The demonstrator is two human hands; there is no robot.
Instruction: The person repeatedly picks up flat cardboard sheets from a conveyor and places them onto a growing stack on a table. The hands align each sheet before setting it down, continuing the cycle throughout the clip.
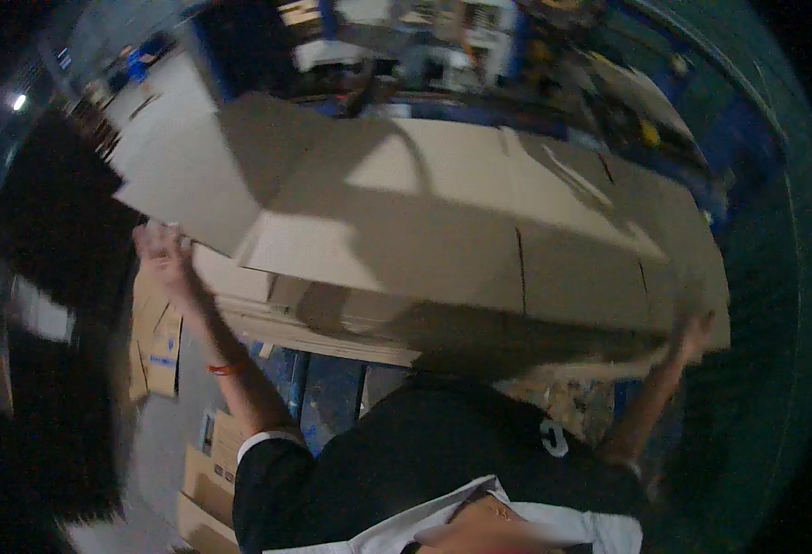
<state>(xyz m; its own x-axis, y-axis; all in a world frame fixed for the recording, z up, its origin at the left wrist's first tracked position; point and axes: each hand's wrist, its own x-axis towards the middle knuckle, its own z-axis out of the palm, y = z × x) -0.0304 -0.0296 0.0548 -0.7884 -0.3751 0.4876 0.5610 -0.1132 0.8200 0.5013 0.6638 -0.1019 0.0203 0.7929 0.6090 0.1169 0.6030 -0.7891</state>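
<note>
A wide, creased sheet of brown cardboard [424, 231] spans the space in front of me, with a flap [189, 171] angled up at its left end. My left hand [166, 258] is at the lower edge of that flap, its fingers closed on the edge. At the sheet's lower right corner, my right hand [694, 337] grips the near edge, somewhat smeared by motion. Beneath the sheet lies a stack of flat cardboard [332, 337], whose layered edges show along the near side. Shadows of my head and arms fall across the sheet.
More folded cardboard [207, 489] lies low on the left, by the grey floor [152, 462]. Blue metal framing [300, 374] shows under the stack. Behind the sheet stands blurred machinery [554, 55]. A person in blue [135, 63] is far off at the upper left.
</note>
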